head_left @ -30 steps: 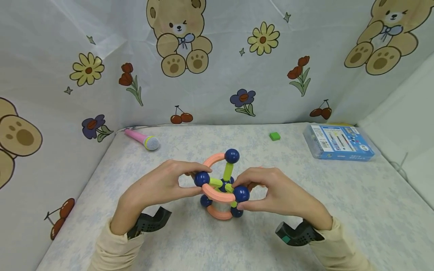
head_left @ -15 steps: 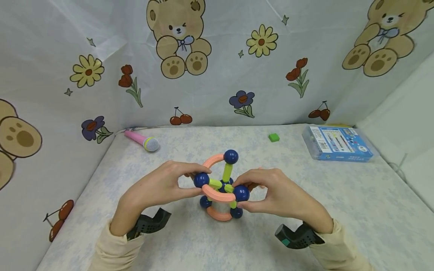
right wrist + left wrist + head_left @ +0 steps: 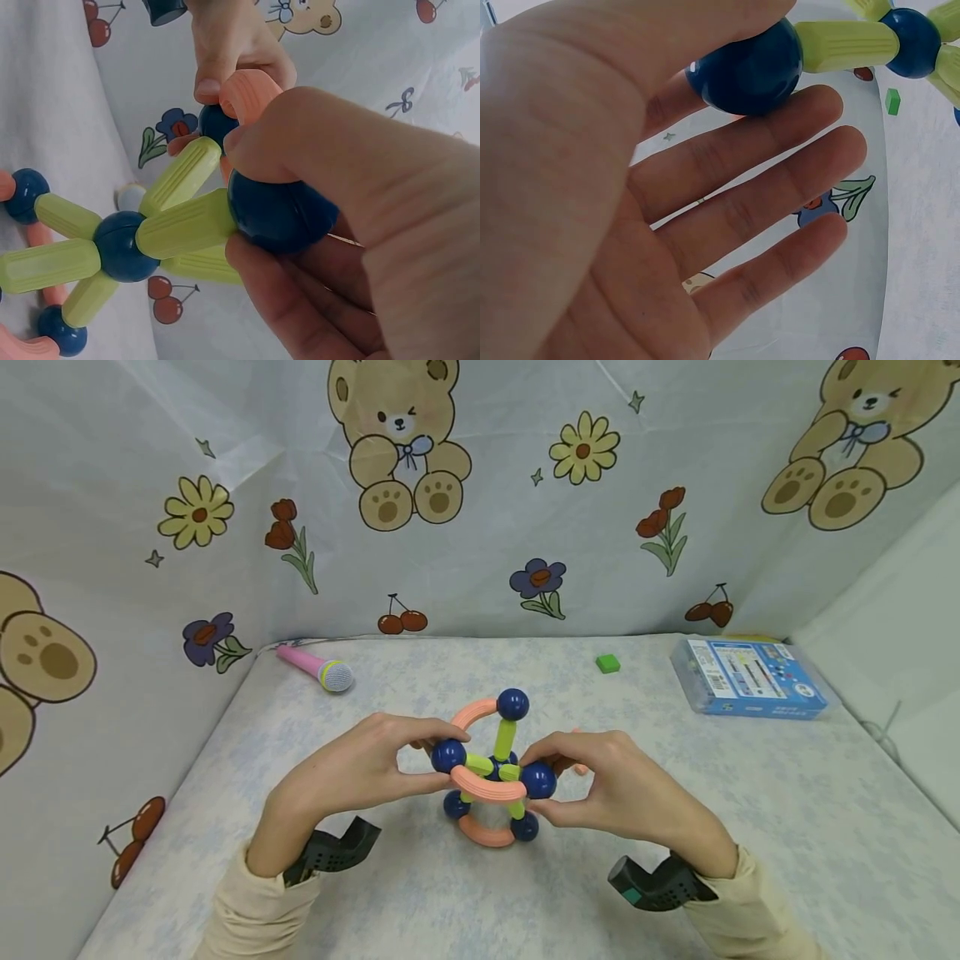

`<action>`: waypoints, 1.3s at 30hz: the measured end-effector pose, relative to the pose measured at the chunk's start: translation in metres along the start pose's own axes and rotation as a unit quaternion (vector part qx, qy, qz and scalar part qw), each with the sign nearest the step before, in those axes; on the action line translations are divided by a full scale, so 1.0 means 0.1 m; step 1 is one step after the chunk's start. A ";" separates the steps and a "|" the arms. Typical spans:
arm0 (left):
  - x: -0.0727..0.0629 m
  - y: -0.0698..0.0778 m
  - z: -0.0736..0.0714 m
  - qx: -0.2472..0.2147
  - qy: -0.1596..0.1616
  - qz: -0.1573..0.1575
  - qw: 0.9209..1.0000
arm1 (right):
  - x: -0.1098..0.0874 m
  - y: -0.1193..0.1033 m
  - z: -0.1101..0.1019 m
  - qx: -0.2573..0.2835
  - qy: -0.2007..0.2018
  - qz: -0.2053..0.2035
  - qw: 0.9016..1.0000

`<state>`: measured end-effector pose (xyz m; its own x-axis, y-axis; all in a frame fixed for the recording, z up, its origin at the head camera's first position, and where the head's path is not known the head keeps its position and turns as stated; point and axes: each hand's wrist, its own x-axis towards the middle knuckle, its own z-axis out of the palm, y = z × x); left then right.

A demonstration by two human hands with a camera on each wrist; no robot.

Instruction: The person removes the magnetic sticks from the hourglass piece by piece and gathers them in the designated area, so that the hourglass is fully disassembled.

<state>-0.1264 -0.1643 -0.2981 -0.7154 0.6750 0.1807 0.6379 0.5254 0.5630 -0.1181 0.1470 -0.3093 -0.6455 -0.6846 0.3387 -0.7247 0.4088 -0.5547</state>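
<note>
Between my hands is a magnetic rod-and-ball model of blue balls, straight lime rods and curved orange rods. My left hand [image 3: 367,760] pinches its left blue ball [image 3: 448,756] with thumb and index finger; the other fingers stretch out below in the left wrist view. Thumb and fingers of my right hand [image 3: 607,781] pinch the right blue ball [image 3: 281,214]. A curved orange rod [image 3: 489,788] spans these two balls at the front. Lime rods [image 3: 187,223] run inward to a central blue ball [image 3: 127,246]. Another blue ball [image 3: 513,704] tops an upright lime rod.
A pink toy microphone [image 3: 315,668] lies at the back left. Toward the back right are a small green block [image 3: 607,663] and a blue-labelled box [image 3: 750,678]. An orange piece [image 3: 581,768] shows behind my right hand. A bear-print cloth [image 3: 465,577] hangs behind the table.
My right hand and the right blue ball have shifted slightly up and right; its fingertips have drawn back from the lime rod onto the ball. The left hand keeps its hold.
</note>
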 end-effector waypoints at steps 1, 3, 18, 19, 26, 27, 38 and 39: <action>0.00 0.00 0.00 -0.002 0.000 -0.001 1.000 | 0.00 0.00 0.00 -0.003 0.001 0.002 1.000; 0.00 0.00 0.00 -0.006 -0.002 -0.002 1.000 | 0.00 0.00 0.01 -0.002 0.001 0.005 1.000; 0.01 0.00 0.02 -0.008 -0.001 0.003 1.000 | 0.00 0.03 0.07 -0.018 0.018 -0.005 1.000; 0.02 0.00 0.02 -0.009 -0.001 0.003 1.000 | 0.00 0.04 0.07 -0.020 0.020 -0.007 1.000; 0.02 0.01 0.02 -0.009 -0.005 -0.001 1.000 | 0.01 0.06 0.10 -0.030 0.030 -0.016 0.999; 0.02 0.01 0.02 -0.009 -0.005 -0.002 1.000 | 0.01 0.06 0.10 -0.031 0.031 -0.016 0.999; 0.02 0.02 0.00 -0.010 -0.003 -0.002 1.000 | 0.04 0.04 0.09 -0.038 0.031 -0.008 0.999; 0.02 0.02 0.00 -0.011 -0.003 -0.001 1.000 | 0.04 0.04 0.08 -0.037 0.029 -0.007 0.999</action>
<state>-0.1268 -0.1618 -0.2973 -0.7148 0.6771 0.1748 0.6301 0.5153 0.5809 -0.1212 0.1411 -0.3167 -0.6468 -0.6551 0.3906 -0.7480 0.4450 -0.4924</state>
